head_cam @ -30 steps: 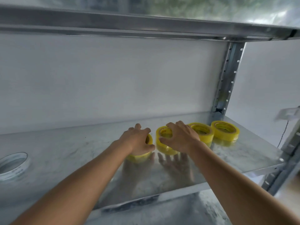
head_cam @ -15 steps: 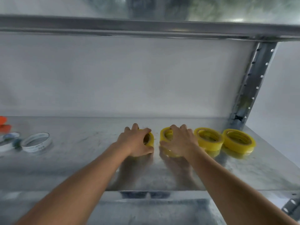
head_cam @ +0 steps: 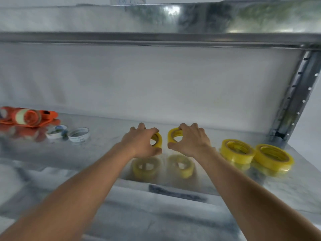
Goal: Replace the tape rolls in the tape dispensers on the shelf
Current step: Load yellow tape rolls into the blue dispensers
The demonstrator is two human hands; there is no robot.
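Head view, only one camera. Left hand (head_cam: pixel 141 142) grips a yellow tape roll (head_cam: pixel 157 140), fingers curled over the top rim, thumb under the near edge. Right hand (head_cam: pixel 189 140) grips a second yellow roll (head_cam: pixel 173 134) the same way, fingers curled over the far rim, thumb hooked at the near lower edge. Both rolls are lifted clear of the metal shelf (head_cam: pixel 107 153); their yellow reflections sit on the shiny deck below them. Both held rolls are tipped up on edge, not flat: the left-hand roll's core hole faces roughly right and toward the camera, the right-hand roll's hole faces roughly left and toward the camera, so the open faces angle toward each other. The rolls are near each other, with a small gap between them.

To the right, two more yellow rolls lie flat on the shelf, holes up: the nearer-centre one (head_cam: pixel 237 151) and the far-right one (head_cam: pixel 273 157), just beside each other; touching or not, cannot tell. They sit near the slotted upright post (head_cam: pixel 295 94).

On the shelf's left end is an orange tape dispenser (head_cam: pixel 28 117), blurred, lying with its long axis left-right. Beside it are two white empty-looking tape cores (head_cam: pixel 79 135), holes up; the left one (head_cam: pixel 56 132) is blurred. An upper shelf (head_cam: pixel 156 20) runs across the top.
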